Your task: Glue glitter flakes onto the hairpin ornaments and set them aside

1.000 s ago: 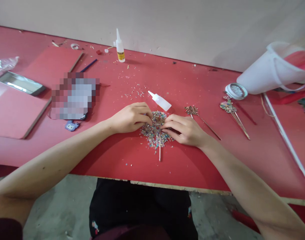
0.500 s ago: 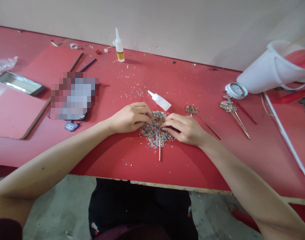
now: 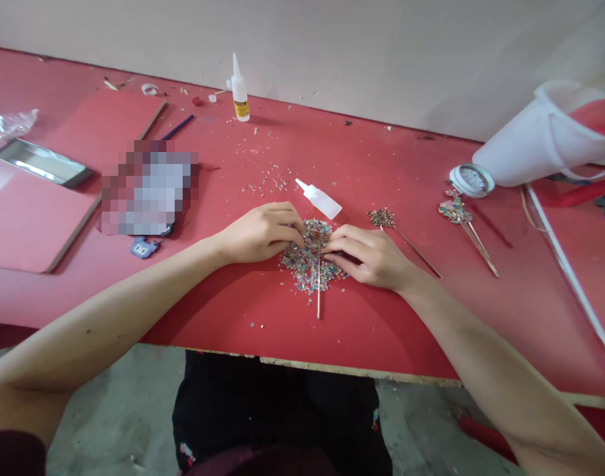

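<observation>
**Both hands meet over a heap of coloured bits**

The left hand [image 3: 262, 233] rests on the red table [image 3: 262, 311] with its fingers curled and their tips drawn together at the left edge of a heap of coloured bits [image 3: 302, 268]. Whether they grip anything is too small to tell. The right hand [image 3: 371, 256] lies just right of the heap, thumb and forefinger pressed together on the far end of a thin metal pin [image 3: 319, 297]. The pin lies across the heap and points toward the near edge of the table. The heap sits in the middle of the table, between the two hands.

Just beyond the heap a small white glue bottle [image 3: 319, 199] lies on its side. A second glue bottle [image 3: 239, 92] stands upright far back by the wall. To the right of the right hand lies an ornate hairpin [image 3: 381, 218], and further right more hairpins [image 3: 453, 211] lie near a round lid [image 3: 471, 180] and a tipped white bucket [image 3: 530, 142]. On the left are a red board [image 3: 34, 218] and a metal tray [image 3: 41, 163].
</observation>
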A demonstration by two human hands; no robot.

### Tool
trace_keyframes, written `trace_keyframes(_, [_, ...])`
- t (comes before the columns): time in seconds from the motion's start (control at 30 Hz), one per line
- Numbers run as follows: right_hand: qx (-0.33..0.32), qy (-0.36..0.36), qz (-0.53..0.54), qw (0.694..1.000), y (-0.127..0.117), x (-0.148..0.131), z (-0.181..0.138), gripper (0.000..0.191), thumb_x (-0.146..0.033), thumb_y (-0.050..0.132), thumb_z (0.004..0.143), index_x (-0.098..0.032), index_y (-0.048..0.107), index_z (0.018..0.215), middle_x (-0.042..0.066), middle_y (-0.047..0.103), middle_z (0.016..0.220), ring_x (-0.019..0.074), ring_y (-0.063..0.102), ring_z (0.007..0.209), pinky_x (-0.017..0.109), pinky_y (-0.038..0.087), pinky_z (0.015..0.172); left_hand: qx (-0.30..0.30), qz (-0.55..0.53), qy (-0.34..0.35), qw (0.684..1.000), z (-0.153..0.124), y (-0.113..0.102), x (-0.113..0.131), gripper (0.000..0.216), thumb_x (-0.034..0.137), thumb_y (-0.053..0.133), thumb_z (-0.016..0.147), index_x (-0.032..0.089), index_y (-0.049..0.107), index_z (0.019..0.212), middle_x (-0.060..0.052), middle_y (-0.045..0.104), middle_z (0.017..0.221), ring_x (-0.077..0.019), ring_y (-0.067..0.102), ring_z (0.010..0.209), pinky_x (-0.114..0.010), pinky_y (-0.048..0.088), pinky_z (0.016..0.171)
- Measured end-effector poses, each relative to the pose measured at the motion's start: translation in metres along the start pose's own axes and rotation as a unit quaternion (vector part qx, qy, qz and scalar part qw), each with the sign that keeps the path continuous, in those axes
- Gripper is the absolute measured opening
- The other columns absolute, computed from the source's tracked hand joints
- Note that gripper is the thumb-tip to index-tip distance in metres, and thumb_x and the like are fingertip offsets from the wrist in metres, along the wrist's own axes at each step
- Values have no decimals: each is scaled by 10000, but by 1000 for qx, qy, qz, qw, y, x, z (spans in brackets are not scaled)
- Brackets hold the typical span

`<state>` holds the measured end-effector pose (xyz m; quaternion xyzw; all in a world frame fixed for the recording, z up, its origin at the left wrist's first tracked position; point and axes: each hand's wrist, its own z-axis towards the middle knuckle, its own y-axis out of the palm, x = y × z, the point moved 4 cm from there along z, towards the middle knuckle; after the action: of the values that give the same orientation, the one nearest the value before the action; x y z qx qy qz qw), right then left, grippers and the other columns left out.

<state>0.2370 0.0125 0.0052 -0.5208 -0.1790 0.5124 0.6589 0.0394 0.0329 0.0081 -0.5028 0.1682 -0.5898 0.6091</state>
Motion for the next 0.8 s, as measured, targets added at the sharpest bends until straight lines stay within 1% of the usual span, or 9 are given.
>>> trace_keyframes(0.23, [-8,2,-2,1000,2,-1,1,107,-215,542,935,-195,632,989,48,656,915,134,627,779,251,490,660,1,1,2,1000,0,0,0,305,78,420,889,197,701,880,-69,690,940,-175,561,877,-337,493,824])
trace_keyframes(0.47, [-13,8,8,1000,3,1,0,112,-202,536,935,-190,633,990,49,655,918,143,633,789,262,497,674,-5,-2,-11,1000,1,0,0,307,94,422,890,210,706,888,-67,693,941,-171,572,880,-340,495,826])
trace_keyframes(0.6, [-7,26,33,999,1,1,1,105,-194,545,929,-195,633,986,49,646,924,146,630,801,269,500,689,4,-6,-4,1000,1,-1,1,288,84,444,884,201,698,951,-71,695,944,-172,575,881,-338,494,824])
trace_keyframes(0.67, [6,42,62,997,0,2,2,98,-184,550,924,-197,632,977,50,638,924,148,625,810,281,505,713,9,-2,-1,1000,1,-1,3,242,113,482,895,195,689,991,-73,699,951,-175,581,888,-337,489,827])
trace_keyframes(0.73, [28,63,92,993,-2,3,3,89,-180,560,918,-203,630,969,48,630,918,151,617,816,290,508,723,15,4,-2,1000,2,-1,4,179,181,535,909,195,681,1011,-76,704,961,-176,590,895,-335,484,832])
trace_keyframes(0.8, [50,93,115,988,-3,4,4,77,-192,574,913,-213,632,959,44,627,911,153,607,808,290,506,691,25,7,-6,1000,2,-2,5,149,253,579,909,198,677,1007,-75,710,958,-172,599,891,-327,480,826])
